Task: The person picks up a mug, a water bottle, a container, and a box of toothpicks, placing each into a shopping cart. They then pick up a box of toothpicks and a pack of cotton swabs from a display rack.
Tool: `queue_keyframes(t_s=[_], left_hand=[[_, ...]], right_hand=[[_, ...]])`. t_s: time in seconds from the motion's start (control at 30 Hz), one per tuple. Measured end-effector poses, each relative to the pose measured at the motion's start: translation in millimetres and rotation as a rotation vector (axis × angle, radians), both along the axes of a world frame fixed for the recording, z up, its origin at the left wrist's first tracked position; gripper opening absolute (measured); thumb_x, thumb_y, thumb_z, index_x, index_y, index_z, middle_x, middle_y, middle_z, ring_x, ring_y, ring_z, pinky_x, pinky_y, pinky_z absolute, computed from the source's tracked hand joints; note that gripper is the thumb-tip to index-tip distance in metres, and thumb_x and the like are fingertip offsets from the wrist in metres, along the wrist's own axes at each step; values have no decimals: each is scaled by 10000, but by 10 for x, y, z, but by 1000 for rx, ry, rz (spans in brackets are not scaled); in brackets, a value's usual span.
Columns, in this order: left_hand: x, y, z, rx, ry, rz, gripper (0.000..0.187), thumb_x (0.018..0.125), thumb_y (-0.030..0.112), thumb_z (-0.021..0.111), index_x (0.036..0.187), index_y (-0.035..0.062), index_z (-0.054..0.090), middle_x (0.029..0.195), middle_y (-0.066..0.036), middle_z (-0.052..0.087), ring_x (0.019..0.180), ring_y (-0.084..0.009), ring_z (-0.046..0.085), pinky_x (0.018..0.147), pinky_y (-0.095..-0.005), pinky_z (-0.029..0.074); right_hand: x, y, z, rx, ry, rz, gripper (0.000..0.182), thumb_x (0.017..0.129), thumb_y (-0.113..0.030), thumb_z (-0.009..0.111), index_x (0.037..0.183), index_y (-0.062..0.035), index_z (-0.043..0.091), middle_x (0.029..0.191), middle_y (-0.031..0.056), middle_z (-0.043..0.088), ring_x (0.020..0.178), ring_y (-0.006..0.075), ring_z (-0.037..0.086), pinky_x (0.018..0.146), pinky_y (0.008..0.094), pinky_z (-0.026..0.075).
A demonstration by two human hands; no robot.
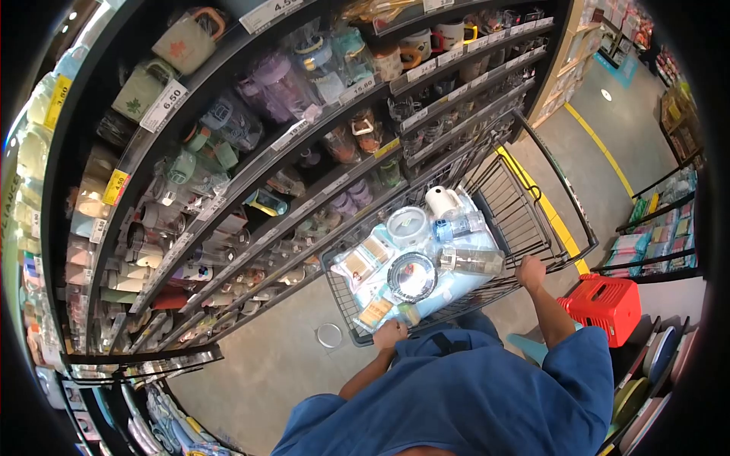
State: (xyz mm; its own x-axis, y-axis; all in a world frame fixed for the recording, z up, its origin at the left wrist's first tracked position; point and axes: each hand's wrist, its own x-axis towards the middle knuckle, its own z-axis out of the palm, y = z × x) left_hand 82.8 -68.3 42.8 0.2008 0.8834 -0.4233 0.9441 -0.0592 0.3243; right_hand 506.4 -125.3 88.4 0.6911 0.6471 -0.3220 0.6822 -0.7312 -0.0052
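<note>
My left hand (390, 334) is closed on the near left corner of a wire shopping cart (350, 313). My right hand (531, 271) is closed on the cart's near rim, farther right. Between them the cart holds a round black-rimmed packaged item (412, 277), a round clear-lidded container (407, 226), a white mug-like item (442, 201), a blue-wrapped item (459, 226) and a clear jar (471, 261). Flat packages (363, 262) lie at its left side. Light blue wrapping shows under the items.
Long shelves (293, 137) of mugs and bottles curve past the cart's far side. A red plastic basket (608, 308) stands at the right, near shelves of plates (654, 357). A round object (329, 335) lies on the floor left of the cart. Yellow lines mark the aisle.
</note>
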Motion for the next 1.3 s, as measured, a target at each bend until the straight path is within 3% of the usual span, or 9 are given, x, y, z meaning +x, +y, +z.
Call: queue_keyframes(t_s=[0.27,0.33,0.67,0.93,1.3], left_hand=[[-51,-76,-215,181,26,-29,323,812,347,477,784,81,657,823,-146,682,729,-333,663,639,-486,506],[-46,-65,-205,169,64,-22,342,820,361,460,806,90,667,833,-152,683,742,-342,664,656,-500,502],[95,-141,-54,143,92,13,385,864,372,426,860,90,688,870,-169,681,826,-373,650,741,-511,494],[488,-427,16,119,87,85,389,852,373,439,863,75,688,858,-184,677,835,-386,641,748,-488,499],[946,-495,-85,178,40,104,353,839,355,461,807,72,670,787,-185,669,754,-391,646,694,-502,503]], right_hand=[[7,0,40,-109,52,15,193,762,-212,616,845,-69,716,920,142,697,862,303,688,736,401,549],[91,-51,-231,-66,52,43,198,765,-225,619,853,-80,720,926,128,700,882,294,687,744,393,551],[195,-154,32,-42,211,181,278,750,-309,648,895,-81,719,926,133,706,902,292,685,763,394,545],[519,-316,79,12,144,220,267,736,-306,653,842,-69,715,874,147,702,841,305,690,740,406,548],[1011,-327,-156,-12,109,96,308,719,-346,691,861,-74,712,881,147,701,829,309,690,717,409,559]])
